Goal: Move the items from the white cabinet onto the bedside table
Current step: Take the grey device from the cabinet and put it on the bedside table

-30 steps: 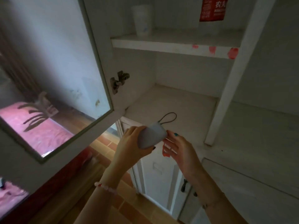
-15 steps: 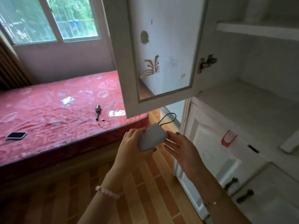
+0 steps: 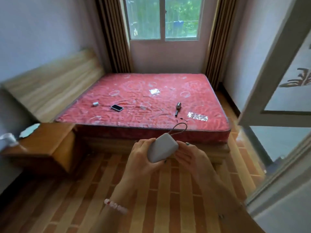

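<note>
left grip point(image 3: 143, 158) (bare hand) wraps the white device point(image 3: 162, 147) from the left and below, fingers curled round its body; right grip point(image 3: 190, 157) is not clamped on it: fingers lie nearly straight against the device's right end, thumb up beside the top corner; device is tilted, narrow end towards the bed, with a dark cord loop point(image 3: 180, 127) sticking up from that end; device is in the air over the floor point(image 3: 168, 199), in front of the foot of the bed, well apart from the table point(image 3: 42, 143); table is wooden, at far left beside the bed, carrying a pale flat item point(image 3: 29, 130) and a blurred whitish thing point(image 3: 7, 140) at frame edge, can't tell what either is; bead bracelet point(image 3: 116, 206) on the left wrist; red mattress point(image 3: 143, 91) carries a phone point(image 3: 117, 107), a small white box point(image 3: 95, 104), a metal-headed tool point(image 3: 178, 106) and two shiny packets point(image 3: 197, 117); white cabinet door point(image 3: 269, 81) stands open at right, glass panel in it; window point(image 3: 163, 17) with brown curtains behind the bed
</note>
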Available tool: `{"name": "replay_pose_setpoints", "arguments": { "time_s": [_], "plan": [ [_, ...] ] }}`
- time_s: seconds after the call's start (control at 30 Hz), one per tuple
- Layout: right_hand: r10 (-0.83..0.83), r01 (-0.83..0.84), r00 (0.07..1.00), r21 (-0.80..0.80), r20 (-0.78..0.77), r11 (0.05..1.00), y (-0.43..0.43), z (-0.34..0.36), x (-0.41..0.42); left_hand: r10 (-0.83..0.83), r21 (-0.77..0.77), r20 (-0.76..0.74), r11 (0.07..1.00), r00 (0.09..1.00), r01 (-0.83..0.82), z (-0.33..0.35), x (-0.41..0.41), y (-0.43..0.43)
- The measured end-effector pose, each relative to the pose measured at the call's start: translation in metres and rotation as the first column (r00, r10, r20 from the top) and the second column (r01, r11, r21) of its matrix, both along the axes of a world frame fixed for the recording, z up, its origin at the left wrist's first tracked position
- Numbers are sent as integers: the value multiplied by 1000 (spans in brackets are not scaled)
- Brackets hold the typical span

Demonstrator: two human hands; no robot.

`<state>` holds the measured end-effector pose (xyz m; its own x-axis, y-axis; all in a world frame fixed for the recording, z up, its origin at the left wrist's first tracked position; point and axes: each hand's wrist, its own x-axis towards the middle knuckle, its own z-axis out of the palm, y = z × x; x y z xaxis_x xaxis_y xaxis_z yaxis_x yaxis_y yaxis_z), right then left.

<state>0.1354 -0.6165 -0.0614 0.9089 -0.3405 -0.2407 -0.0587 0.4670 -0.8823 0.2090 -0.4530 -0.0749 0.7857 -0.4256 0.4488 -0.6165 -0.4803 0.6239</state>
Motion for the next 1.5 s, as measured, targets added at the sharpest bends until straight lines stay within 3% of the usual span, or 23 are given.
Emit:
{"name": "replay_pose_setpoints", "arguments": {
  "time_s": [0.4, 0.67, 0.87, 1.27, 1.5],
  "plan": [
    [390, -391, 920, -54, -44, 919, 239, -11, 110, 411, 99, -42, 909, 911, -406, -7, 39, 255],
    [601, -614, 789, -126, -130, 779, 340, -25, 168, 644, 130, -80, 764, 761, -633, -26, 52, 349],
    [774, -784, 620, -139, -132, 604, 389, -45, 242, 740, 138, -93, 672, 666, -727, -39, 102, 394],
    [743, -771, 626, -47, -236, 635, 475, -48, 439, 794, 215, -100, 606, 600, -766, -54, 284, 465],
    [740, -785, 618, -156, -264, 599, 513, -61, 513, 786, 199, -120, 618, 607, -761, -71, 364, 503]
  ]
}}
